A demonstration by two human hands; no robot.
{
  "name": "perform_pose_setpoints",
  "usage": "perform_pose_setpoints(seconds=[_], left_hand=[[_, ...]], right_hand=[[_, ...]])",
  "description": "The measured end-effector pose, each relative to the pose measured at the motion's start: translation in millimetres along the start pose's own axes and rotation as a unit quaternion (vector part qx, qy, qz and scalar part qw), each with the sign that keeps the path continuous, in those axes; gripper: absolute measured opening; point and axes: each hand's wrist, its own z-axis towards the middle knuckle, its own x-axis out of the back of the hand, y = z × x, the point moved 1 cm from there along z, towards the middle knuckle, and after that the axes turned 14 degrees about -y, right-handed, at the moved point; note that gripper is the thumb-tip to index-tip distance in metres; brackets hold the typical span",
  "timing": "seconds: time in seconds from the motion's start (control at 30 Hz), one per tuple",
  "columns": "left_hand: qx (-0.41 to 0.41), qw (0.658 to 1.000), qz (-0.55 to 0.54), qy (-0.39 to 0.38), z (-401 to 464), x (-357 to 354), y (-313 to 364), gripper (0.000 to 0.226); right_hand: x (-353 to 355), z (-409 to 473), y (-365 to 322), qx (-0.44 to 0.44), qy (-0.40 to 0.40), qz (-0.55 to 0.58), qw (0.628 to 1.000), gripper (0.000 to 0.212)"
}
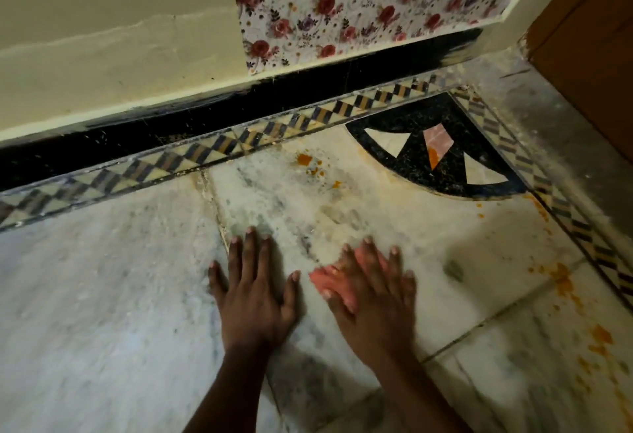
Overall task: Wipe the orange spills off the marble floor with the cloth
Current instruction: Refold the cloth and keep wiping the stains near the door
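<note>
My right hand [371, 290] presses flat on a pink cloth [323, 281] on the white marble floor [102, 295]; the cloth shows at the thumb side and between the fingers, blurred. My left hand [255, 287] lies flat on the marble beside it, fingers spread, holding nothing. Orange spills [305, 159] dot the floor ahead of both hands, near the patterned border. A further orange smear [433, 156] sits on the black inlay, and several orange spots [565, 283] run along the right side.
A checkered tile border [205, 153] and a black skirting [137, 138] run along the cream wall. Floral paper [359, 0] covers the wall above. A black fan-shaped inlay [442, 144] fills the corner. A brown wooden panel [589, 38] stands at the right.
</note>
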Motion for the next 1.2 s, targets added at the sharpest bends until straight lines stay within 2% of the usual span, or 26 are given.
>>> perform_pose_setpoints(seconds=[0.1,0.17,0.2,0.23,0.3,0.37,0.4,0.47,0.57,0.63,0.7,0.77,0.83,0.97,1.07,1.2], left_hand=[[0.002,1.0,0.0,-0.003,0.9,-1.0,-1.3,0.08],[0.001,1.0,0.003,-0.006,1.8,-3.1,-1.4,0.08],[0.001,1.0,0.006,-0.007,1.7,-3.5,-1.7,0.08],[0.001,1.0,0.008,-0.006,1.8,-3.6,-2.1,0.08],[-0.001,1.0,0.012,-0.014,2.9,-4.1,-3.5,0.08],[-0.002,1.0,0.014,-0.018,1.5,-2.6,-2.6,0.081],[-0.001,1.0,0.015,-0.019,1.6,-2.3,-1.9,0.081],[0.0,1.0,0.01,-0.019,1.1,-2.6,-1.3,0.081],[-0.002,1.0,0.011,-0.011,2.4,-5.5,-3.8,0.08],[-0.003,1.0,0.01,-0.01,2.1,-6.9,-2.8,0.079],[-0.007,1.0,0.014,-0.003,2.3,-7.4,-3.3,0.079],[-0.011,1.0,0.01,-0.007,2.0,-4.3,-3.7,0.078],[-0.009,1.0,0.008,-0.021,-0.1,-0.9,-3.1,0.079],[-0.032,0.998,-0.057,-0.005,2.4,12.1,-12.7,0.076],[-0.071,0.997,-0.027,0.031,39.3,34.9,-39.7,0.078],[-0.016,1.0,-0.007,0.004,94.7,45.7,-67.6,0.081]], right_hand=[[8.5,24.1,24.3,-0.124,-0.01,0.047,0.991,0.083],[18.2,75.0,4.8,-0.201,0.015,0.113,0.973,0.084],[26.0,99.1,-12.9,-0.206,0.01,0.131,0.97,0.084],[29.0,116.6,-29.6,-0.184,-0.001,0.126,0.975,0.083],[24.9,120.2,-52.9,-0.083,-0.015,0.077,0.993,0.08],[17.2,81.7,-52.9,0.002,0.007,0.029,1.0,0.078],[14.3,60.1,-44.7,0.017,0.027,0.017,0.999,0.078],[13.3,46.2,-23.9,-0.009,0.03,0.028,0.999,0.079],[27.9,102.9,-26.3,-0.122,0.007,0.077,0.989,0.082],[37.7,142.3,-47.0,-0.148,-0.019,0.102,0.983,0.082],[34.3,147.0,-60.6,-0.09,-0.016,0.073,0.993,0.081],[25.4,113.4,-55.3,-0.003,0.017,0.026,1.0,0.081],[14.0,80.6,-37.7,0.047,0.047,-0.006,0.998,0.079],[12.9,73.5,-28.6,0.026,0.068,-0.005,0.997,0.079],[8.7,77.9,-31.8,0.025,0.066,-0.007,0.997,0.079],[6.1,77.1,-26.7,0.015,0.066,-0.006,0.998,0.08]])
